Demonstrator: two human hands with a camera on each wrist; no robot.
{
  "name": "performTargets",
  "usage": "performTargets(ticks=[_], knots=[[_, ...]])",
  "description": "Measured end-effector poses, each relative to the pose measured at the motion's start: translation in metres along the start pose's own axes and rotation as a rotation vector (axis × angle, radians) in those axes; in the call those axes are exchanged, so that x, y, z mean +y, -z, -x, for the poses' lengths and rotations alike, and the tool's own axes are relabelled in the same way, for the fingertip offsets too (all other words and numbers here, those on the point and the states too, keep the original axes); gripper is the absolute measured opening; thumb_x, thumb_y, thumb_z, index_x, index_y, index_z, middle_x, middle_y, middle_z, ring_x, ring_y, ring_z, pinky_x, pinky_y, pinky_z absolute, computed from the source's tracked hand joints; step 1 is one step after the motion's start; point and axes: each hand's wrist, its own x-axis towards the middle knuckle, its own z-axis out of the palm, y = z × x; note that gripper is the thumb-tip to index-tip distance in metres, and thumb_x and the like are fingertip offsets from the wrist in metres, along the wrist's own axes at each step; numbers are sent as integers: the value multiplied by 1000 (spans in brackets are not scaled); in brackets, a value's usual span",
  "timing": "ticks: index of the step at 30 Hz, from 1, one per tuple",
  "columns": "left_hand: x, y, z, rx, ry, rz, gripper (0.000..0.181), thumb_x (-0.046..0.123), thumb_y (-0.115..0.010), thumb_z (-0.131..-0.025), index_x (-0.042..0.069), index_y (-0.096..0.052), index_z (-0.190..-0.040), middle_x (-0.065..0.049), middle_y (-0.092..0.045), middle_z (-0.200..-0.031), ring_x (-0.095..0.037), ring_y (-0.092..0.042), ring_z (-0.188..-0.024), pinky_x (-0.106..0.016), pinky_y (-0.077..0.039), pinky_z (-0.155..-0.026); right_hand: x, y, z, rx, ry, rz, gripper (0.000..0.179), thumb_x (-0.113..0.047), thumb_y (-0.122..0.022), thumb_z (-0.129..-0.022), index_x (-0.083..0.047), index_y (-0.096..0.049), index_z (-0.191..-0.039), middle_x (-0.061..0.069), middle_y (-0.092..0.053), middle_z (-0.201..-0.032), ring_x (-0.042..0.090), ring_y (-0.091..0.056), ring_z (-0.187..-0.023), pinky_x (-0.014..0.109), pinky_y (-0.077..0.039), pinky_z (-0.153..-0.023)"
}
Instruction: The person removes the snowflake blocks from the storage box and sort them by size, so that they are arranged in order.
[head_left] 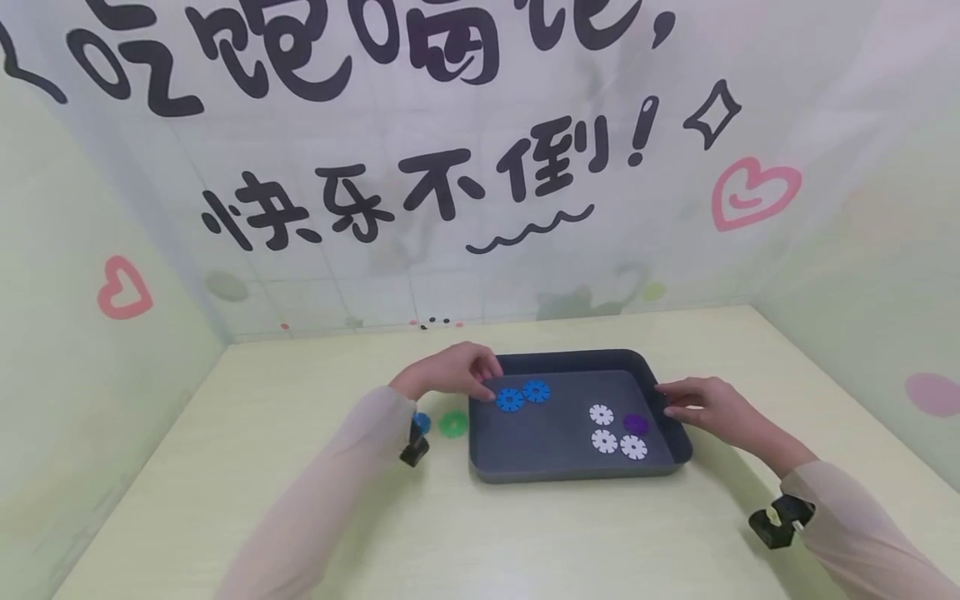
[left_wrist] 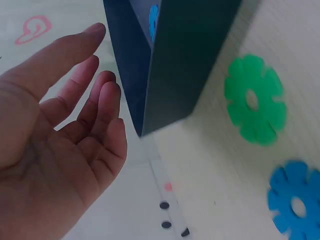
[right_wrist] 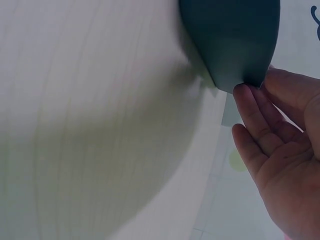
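Note:
A dark grey rectangular tray (head_left: pixel 547 442) sits on the table. On its floor lie two blue notched plastic discs (head_left: pixel 504 400) at the left, and three white ones (head_left: pixel 597 442) beside a purple disc (head_left: pixel 628 423) at the right. My right hand (head_left: pixel 712 408) pinches the tray's right side between thumb and fingertips, as the right wrist view shows. By the tray's far left corner is my left hand (left_wrist: pixel 65 145), its fingers loosely bent and a small gap between them and the tray wall.
Left of the tray, a green notched disc (left_wrist: pixel 267 100) and another blue disc (left_wrist: pixel 285 200) lie on the pale wooden table (head_left: pixel 187 467). Behind the table stands a white backdrop (head_left: pixel 360 283) with dark lettering, and pale panels rise on both sides.

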Motion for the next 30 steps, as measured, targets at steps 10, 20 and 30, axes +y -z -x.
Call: performTargets(ticks=[10, 20, 30], knots=[[20, -17, -41, -187, 151, -221, 41, 15, -77, -74, 9, -60, -111, -2, -56, -104, -15, -51, -97, -28, -42, -85, 2, 0, -2, -1, 27, -2, 37, -2, -67, -80, 15, -57, -110, 25, -62, -102, 18, -64, -84, 25, -50, -70], [22, -31, -57, -164, 256, -403, 32, 9, -79, -70, 12, -60, -96, 2, -57, -94, -15, -50, -87, -29, -42, -82, 4, -2, 0, 12, -4, -40, 38, -3, -68, -80, 15, -57, -110, 25, -62, -102, 11, -62, -84, 24, -50, -69], [24, -33, -54, -177, 292, -467, 30, 22, -79, -72, 15, -58, -91, 5, -55, -89, -13, -50, -84, -29, -42, -79, 6, 1, 0, -6, -24, -50, 38, -4, -68, -80, 15, -57, -111, 24, -63, -102, 13, -63, -83, 24, -50, -68]])
